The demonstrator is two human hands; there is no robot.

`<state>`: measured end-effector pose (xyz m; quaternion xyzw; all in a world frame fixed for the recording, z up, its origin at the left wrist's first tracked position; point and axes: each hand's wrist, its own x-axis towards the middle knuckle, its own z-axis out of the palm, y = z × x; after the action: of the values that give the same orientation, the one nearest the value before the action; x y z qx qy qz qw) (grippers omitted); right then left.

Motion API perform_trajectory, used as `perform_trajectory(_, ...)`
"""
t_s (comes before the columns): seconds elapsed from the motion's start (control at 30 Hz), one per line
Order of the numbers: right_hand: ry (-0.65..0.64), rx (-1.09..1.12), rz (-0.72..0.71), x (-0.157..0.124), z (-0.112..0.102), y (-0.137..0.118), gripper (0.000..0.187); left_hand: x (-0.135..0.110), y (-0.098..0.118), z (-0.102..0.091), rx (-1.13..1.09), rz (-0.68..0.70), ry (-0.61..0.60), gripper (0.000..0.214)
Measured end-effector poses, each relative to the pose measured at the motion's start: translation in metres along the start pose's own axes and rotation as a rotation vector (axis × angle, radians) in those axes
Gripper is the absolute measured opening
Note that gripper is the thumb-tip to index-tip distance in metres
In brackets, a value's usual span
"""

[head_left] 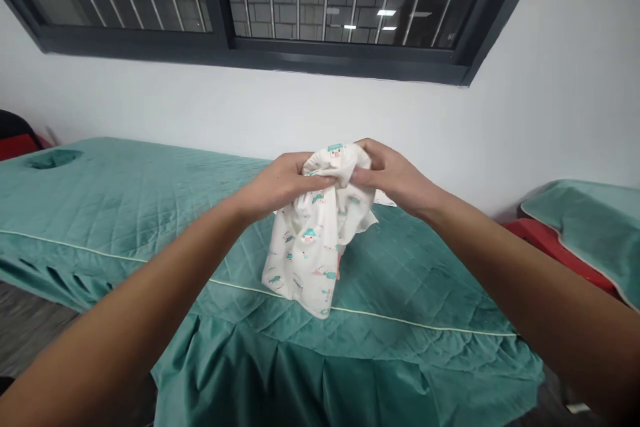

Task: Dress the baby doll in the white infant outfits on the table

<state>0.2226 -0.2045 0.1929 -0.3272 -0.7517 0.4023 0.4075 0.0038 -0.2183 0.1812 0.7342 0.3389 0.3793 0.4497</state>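
Note:
A small white printed garment (305,247), with green and pink cartoon figures, hangs in the middle of the view above the green bed cover. Its upper edge is gathered and bunched. My left hand (283,181) pinches this edge from the left, thumb lying across the front. From the right, my right hand (387,170) grips the same bunched edge, thumb pressed into the opening and fingers behind. Below the hands the fabric falls loosely. Behind it shows a bit of orange-pink (341,260) that I cannot make out, along with more white printed cloth (385,199).
A quilted green bed cover (150,180) with a pale piped edge and pleated skirt spreads under the hands. A face hole (55,158) is at its left end. Green cloth over something red (560,247) stands at right. Behind are a white wall and a barred window (340,60).

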Motion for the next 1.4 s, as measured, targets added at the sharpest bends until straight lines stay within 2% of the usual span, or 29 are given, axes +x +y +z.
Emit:
perform_trajectory(0.07, -0.111, -0.081, -0.005, -0.001, 0.007, -0.006, 0.039, 0.001, 0.002, 0.004, 0.031, 0.055, 0.098, 0.031)
perform_trajectory(0.13, -0.188, -0.145, -0.002, -0.001, 0.014, -0.009, 0.036, 0.002, 0.003, 0.006, 0.064, 0.089, 0.159, 0.026)
perform_trajectory(0.2, -0.186, -0.179, 0.005, 0.0, 0.019, -0.01, 0.027, 0.002, 0.003, 0.005, 0.081, 0.095, 0.188, 0.024)
perform_trajectory(0.27, -0.106, -0.182, 0.007, 0.001, 0.02, -0.008, 0.02, 0.0, 0.003, 0.001, 0.088, 0.071, 0.178, 0.025)
perform_trajectory(0.33, -0.006, -0.149, 0.002, 0.003, 0.016, -0.004, 0.021, -0.003, 0.002, -0.006, 0.119, 0.022, 0.094, 0.028)
perform_trajectory(0.4, 0.076, -0.06, -0.001, 0.005, 0.01, 0.0, 0.025, -0.006, 0.0, -0.015, 0.174, -0.036, -0.059, 0.028)
perform_trajectory(0.47, 0.114, 0.063, -0.003, 0.006, 0.005, 0.004, 0.028, -0.008, -0.003, -0.022, 0.209, -0.066, -0.179, 0.027)
perform_trajectory(0.5, 0.115, 0.117, -0.003, 0.007, 0.003, 0.006, 0.028, -0.009, -0.005, -0.024, 0.201, -0.058, -0.185, 0.028)
perform_trajectory(0.57, 0.098, 0.173, 0.007, 0.006, 0.002, 0.011, 0.026, -0.009, -0.01, -0.024, 0.134, -0.005, -0.1, 0.029)
perform_trajectory(0.7, 0.05, 0.16, 0.051, 0.002, 0.01, 0.019, 0.027, -0.004, -0.016, -0.011, -0.079, 0.129, 0.167, 0.032)
perform_trajectory(0.8, -0.039, 0.161, 0.062, 0.004, 0.019, 0.021, 0.03, 0.0, -0.019, 0.006, -0.135, 0.114, 0.213, 0.037)
perform_trajectory(0.87, -0.012, 0.175, 0.054, 0.009, 0.024, 0.022, 0.03, 0.0, -0.021, 0.016, -0.105, 0.07, 0.168, 0.038)
perform_trajectory(1.0, 0.25, 0.233, 0.061, 0.023, 0.025, 0.029, 0.023, -0.005, -0.028, 0.028, -0.079, -0.049, -0.055, 0.038)
perform_trajectory(1.07, 0.285, 0.279, 0.097, 0.024, 0.023, 0.035, 0.023, -0.006, -0.033, 0.028, -0.145, -0.103, -0.107, 0.042)
perform_trajectory(1.17, 0.125, 0.339, 0.173, 0.016, 0.019, 0.043, 0.029, -0.004, -0.041, 0.023, -0.282, -0.103, -0.056, 0.041)
perform_trajectory(1.3, -0.346, 0.247, 0.289, -0.004, 0.019, 0.044, 0.041, 0.0, -0.049, 0.019, -0.411, -0.102, 0.019, 0.035)
perform_trajectory(1.33, -0.426, 0.213, 0.303, -0.008, 0.02, 0.044, 0.042, 0.0, -0.051, 0.02, -0.431, -0.113, 0.028, 0.035)
perform_trajectory(1.37, -0.455, 0.194, 0.307, -0.01, 0.022, 0.044, 0.043, -0.001, -0.054, 0.021, -0.451, -0.124, 0.029, 0.037)
perform_trajectory(1.4, -0.428, 0.197, 0.302, -0.012, 0.023, 0.045, 0.043, -0.002, -0.058, 0.022, -0.471, -0.14, 0.014, 0.039)
